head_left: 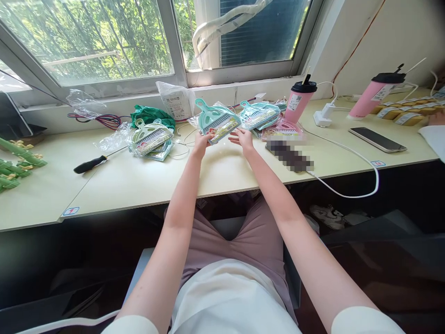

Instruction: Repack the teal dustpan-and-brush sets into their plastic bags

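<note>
My left hand (202, 143) is closed on the lower left edge of a mint-green mini dustpan and brush set (217, 121), wrapped in clear plastic with a printed card. The pack is tilted above the table, handle pointing away from me. Beside its lower right corner is my right hand (242, 138), fingers stretched out and apart; whether they touch the pack I cannot tell. To the left lies a small pile of similar sets (151, 139), pale green on top. More mint sets (259, 115) rest behind my right hand, with a pink set (282, 130) next to them.
On the left are a black-handled screwdriver (91, 164), clear plastic wrap (116, 138) and a green bag (153, 116). Rightward stand pink cups (298, 103), a white charger (324, 116), a phone (377, 139) and a blurred-out object (290, 155) on a white cable. Another person's sleeve (433, 139) shows far right.
</note>
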Demonstrator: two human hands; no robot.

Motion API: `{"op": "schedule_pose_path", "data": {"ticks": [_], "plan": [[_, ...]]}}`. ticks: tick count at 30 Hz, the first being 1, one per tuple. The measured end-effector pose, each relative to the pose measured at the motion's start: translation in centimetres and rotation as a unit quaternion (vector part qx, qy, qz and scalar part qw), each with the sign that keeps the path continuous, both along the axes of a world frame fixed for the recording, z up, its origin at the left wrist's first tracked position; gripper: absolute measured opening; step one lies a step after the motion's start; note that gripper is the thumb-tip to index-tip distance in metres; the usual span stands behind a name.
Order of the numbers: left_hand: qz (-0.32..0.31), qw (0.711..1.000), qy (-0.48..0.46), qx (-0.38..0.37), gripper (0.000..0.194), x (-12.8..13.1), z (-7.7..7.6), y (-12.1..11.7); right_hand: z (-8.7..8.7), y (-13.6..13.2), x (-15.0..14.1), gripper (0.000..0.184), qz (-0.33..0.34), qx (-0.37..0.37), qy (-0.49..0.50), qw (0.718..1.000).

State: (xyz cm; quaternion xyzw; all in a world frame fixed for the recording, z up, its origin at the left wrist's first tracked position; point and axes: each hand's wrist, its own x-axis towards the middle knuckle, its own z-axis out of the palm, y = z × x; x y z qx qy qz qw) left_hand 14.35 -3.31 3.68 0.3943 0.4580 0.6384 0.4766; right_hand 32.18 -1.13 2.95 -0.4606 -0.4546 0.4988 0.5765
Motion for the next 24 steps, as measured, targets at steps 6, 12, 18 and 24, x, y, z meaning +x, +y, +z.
{"op": "schedule_pose_path", "data": {"ticks": [6, 12, 18, 24], "plan": [[-0.062, 0.996, -0.039, -0.052, 0.041, -6.7, -0.5, -1.1, 0.6, -1.5, 0.9, 0.036, -0.075, 0.260, -0.358, 0.894], [-0.073, 0.994, -0.069, -0.038, 0.044, -7.7, -0.9, -1.6, 0.0, -1.3, 0.7, 0.032, -0.015, 0.333, -0.482, 0.811], [-0.089, 0.992, -0.073, -0.057, 0.050, -7.4, -0.9, -1.6, 0.5, -0.7, 1.7, 0.017, -0.054, 0.360, -0.429, 0.827], [-0.111, 0.991, -0.051, -0.056, 0.052, -7.5, -0.9, -1.8, 0.6, -0.4, 2.0, 0.008, -0.063, 0.378, -0.410, 0.828]]}}
